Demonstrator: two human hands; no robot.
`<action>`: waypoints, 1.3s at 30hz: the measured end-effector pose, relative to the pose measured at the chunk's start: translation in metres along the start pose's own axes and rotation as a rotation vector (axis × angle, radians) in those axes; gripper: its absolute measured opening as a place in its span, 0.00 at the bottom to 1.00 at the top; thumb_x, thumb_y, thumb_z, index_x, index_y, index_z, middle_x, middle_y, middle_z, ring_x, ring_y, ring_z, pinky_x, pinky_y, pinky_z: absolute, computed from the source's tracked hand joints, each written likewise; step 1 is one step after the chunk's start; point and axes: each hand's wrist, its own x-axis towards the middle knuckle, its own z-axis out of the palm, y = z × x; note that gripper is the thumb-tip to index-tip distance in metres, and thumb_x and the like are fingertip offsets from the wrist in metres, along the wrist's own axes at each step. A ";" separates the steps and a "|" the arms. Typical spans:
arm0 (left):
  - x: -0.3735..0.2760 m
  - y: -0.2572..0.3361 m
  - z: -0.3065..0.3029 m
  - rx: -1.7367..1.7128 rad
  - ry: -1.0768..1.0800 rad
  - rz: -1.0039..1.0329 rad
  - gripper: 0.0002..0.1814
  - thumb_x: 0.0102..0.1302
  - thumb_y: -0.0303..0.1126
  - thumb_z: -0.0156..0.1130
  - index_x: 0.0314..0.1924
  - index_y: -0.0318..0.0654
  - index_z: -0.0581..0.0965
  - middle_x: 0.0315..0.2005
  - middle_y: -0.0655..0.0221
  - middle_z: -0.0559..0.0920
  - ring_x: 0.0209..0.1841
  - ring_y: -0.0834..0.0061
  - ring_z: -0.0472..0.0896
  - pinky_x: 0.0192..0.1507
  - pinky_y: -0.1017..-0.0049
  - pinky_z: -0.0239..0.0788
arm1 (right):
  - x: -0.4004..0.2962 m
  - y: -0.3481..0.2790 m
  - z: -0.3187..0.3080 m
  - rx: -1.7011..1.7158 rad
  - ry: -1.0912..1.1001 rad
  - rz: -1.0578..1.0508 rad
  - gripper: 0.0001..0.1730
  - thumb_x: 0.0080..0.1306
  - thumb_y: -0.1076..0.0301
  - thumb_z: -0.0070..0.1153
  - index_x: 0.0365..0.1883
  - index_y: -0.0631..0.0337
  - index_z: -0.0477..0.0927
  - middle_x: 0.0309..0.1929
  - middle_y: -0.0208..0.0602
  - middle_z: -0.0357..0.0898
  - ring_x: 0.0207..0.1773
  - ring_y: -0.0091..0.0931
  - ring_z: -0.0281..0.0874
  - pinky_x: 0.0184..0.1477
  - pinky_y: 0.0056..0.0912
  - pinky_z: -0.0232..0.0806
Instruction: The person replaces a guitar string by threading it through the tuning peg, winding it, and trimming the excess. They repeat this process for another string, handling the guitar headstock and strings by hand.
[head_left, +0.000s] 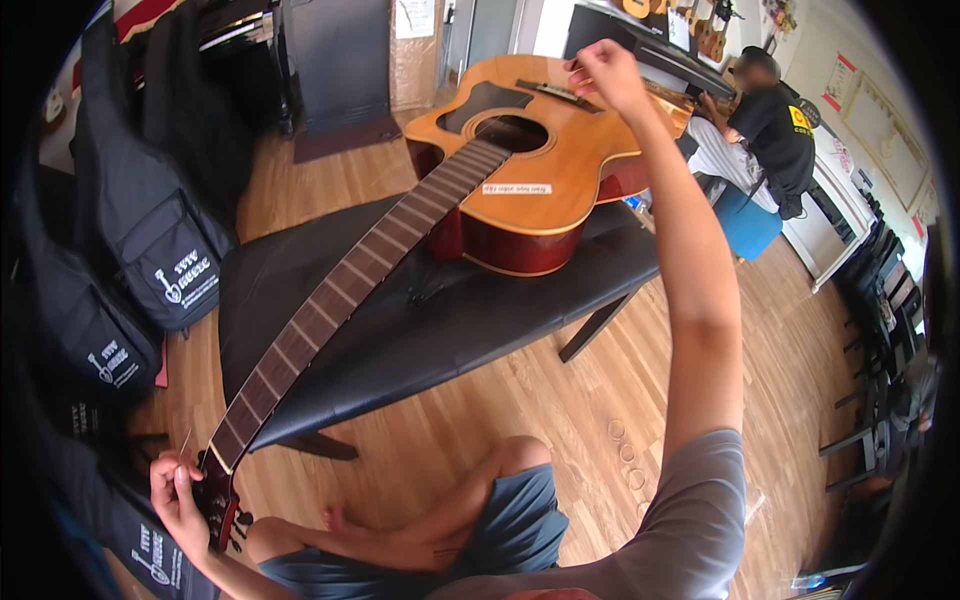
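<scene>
An acoustic guitar (570, 150) with a light wood top and reddish sides lies face up on a black padded bench (450, 322). Its fretboard (337, 296) runs down to the lower left, and no strings show clearly over it. My left hand (178, 491) is beside the headstock (217, 502), thumb and finger pinched on what looks like a thin string end. Above the guitar's bridge (559, 95) is my right hand (609, 75), fingers curled together; whether it holds a thin string or small part cannot be told.
Black guitar gig bags (161, 247) stand at the left. Several coiled rings, apparently strings, (626, 454) lie on the wooden floor to the right of my crossed legs. A person in a black shirt (772, 127) sits at the upper right, near a blue stool (746, 225).
</scene>
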 end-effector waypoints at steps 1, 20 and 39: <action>0.001 -0.001 0.000 -0.005 -0.012 -0.009 0.04 0.80 0.26 0.53 0.42 0.35 0.71 0.33 0.70 0.72 0.37 0.80 0.70 0.66 0.65 0.65 | -0.014 -0.012 -0.005 0.101 -0.021 -0.001 0.12 0.74 0.67 0.56 0.45 0.70 0.76 0.36 0.37 0.86 0.35 0.25 0.86 0.36 0.27 0.82; 0.003 -0.013 -0.004 -0.141 0.014 0.001 0.04 0.79 0.25 0.57 0.48 0.32 0.77 0.36 0.68 0.84 0.41 0.80 0.81 0.51 0.79 0.71 | -0.274 -0.081 0.173 -0.255 -0.327 -0.254 0.06 0.66 0.75 0.68 0.40 0.66 0.86 0.39 0.45 0.86 0.41 0.39 0.86 0.43 0.34 0.75; 0.007 -0.038 -0.021 -0.513 -0.052 0.007 0.11 0.77 0.31 0.62 0.51 0.31 0.81 0.39 0.66 0.88 0.42 0.80 0.85 0.49 0.76 0.79 | -0.356 -0.292 0.320 0.074 -0.591 -0.575 0.08 0.66 0.79 0.68 0.43 0.66 0.87 0.38 0.36 0.86 0.39 0.22 0.83 0.43 0.23 0.72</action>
